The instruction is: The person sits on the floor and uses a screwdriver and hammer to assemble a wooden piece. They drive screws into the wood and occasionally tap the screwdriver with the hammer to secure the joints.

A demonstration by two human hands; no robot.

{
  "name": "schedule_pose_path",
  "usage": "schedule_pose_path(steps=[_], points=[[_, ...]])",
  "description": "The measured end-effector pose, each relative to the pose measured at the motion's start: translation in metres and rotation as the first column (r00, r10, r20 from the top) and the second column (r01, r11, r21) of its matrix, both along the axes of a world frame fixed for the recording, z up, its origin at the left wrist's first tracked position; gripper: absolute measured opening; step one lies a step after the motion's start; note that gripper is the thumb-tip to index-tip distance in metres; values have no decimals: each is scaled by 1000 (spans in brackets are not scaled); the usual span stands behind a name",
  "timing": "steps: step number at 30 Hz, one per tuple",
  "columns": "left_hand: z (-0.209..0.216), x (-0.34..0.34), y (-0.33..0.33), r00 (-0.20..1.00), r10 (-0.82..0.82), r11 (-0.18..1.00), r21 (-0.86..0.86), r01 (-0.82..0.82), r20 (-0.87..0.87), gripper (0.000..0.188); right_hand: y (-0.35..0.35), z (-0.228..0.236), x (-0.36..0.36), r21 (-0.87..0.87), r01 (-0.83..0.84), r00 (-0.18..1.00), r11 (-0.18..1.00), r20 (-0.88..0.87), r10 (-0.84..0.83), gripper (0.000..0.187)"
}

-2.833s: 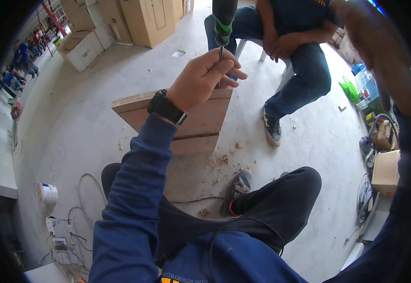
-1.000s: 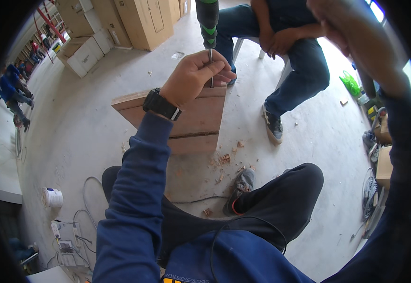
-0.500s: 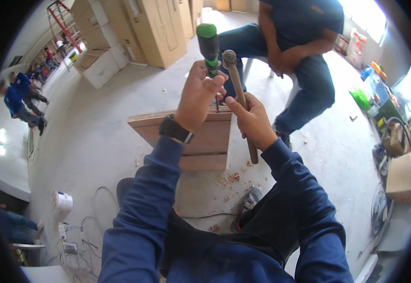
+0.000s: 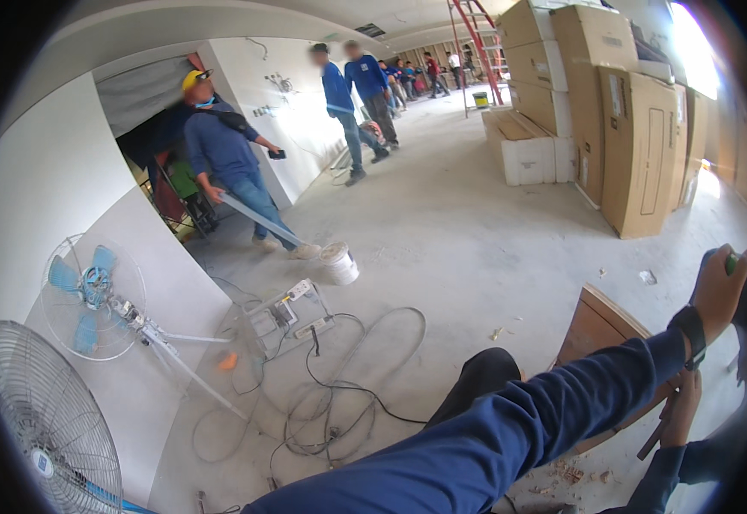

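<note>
My left hand (image 4: 718, 289) is at the far right edge, closed around a green-handled tool (image 4: 731, 264) whose shaft is cut off by the rim. A black watch (image 4: 691, 329) sits on that wrist above a blue sleeve. Below it, my right hand (image 4: 678, 414) grips the wooden handle of a hammer (image 4: 651, 440); the hammer's head is hidden. Both hands hover beside a brown wooden box-like piece (image 4: 598, 329) standing on the concrete floor. My dark-trousered knee (image 4: 487, 373) shows just left of the wood.
Cables and power strips (image 4: 315, 326) sprawl across the floor in the centre. A white bucket (image 4: 338, 261) stands beyond them. Two fans (image 4: 92, 295) are at the left. Tall cardboard boxes (image 4: 639, 146) line the right. Several people stand at the back left, one (image 4: 227, 158) holding a long strip.
The view has swung left and up, away from the wood. Both hands now sit at the right edge, still holding the green-handled tool and hammer. The seated person is out of sight.
</note>
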State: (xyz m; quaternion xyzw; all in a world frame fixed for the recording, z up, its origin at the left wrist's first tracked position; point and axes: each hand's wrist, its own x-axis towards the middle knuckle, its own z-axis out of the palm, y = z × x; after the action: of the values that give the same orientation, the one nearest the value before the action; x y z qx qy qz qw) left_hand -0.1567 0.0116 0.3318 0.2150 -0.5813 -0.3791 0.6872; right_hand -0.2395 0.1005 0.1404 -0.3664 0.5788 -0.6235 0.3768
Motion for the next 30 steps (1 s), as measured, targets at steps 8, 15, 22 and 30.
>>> schedule_pose_path(steps=[8, 15, 22, 30], points=[[-15, -4, 29, 991, 76, 975, -216, -50, 113, 26, 26, 15, 14, 49, 19, 989, 999, 143, -25, 29], [-14, 122, 114, 950, -256, 902, -308, 302, 181, 21, 42, 49, 56, -113, 65, 995, 991, 89, -55, 43], [-6, 157, 136, 706, -705, 704, -51, 708, 70, 24, 64, 63, 70, -100, 89, 984, 991, 160, -72, 38], [-35, 184, 186, 802, -548, 750, -284, 597, 239, 30, 66, 66, 80, -76, 122, 979, 990, 173, -107, 40]])
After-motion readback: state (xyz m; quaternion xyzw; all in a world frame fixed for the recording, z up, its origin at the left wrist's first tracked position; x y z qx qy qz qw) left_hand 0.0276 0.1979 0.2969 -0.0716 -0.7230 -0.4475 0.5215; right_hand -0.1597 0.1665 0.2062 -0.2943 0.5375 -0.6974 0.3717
